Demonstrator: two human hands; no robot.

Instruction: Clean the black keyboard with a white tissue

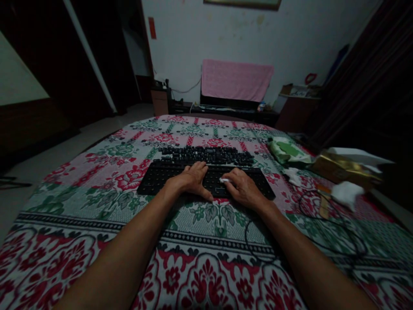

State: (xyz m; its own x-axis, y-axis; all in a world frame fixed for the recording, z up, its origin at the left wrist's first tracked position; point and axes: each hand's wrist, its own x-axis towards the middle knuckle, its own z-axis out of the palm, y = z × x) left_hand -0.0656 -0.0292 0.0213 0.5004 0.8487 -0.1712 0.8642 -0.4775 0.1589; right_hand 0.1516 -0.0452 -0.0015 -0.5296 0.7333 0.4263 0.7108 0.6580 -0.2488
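Observation:
A black keyboard (155, 177) with its keycaps off lies across the patterned cloth in front of me. My left hand (192, 177) rests spread on its middle, fingers over the top edge and thumb reaching toward the lower edge. On the right half of the board, my right hand (241, 185) is closed on a small white wad (223, 180), which touches the key bed. The wad looks like tissue or a wipe. Behind the keyboard lie loose black keycaps (206, 154) in a wide, crowded band.
To the right lie a green wipes packet (287, 150), a gold tissue box (345, 168), crumpled white tissue (346, 193) and a wooden-handled brush (323, 204). A black cable (361, 245) loops near my right forearm. Beyond the bed, a pink towel (237, 79) drapes over a screen.

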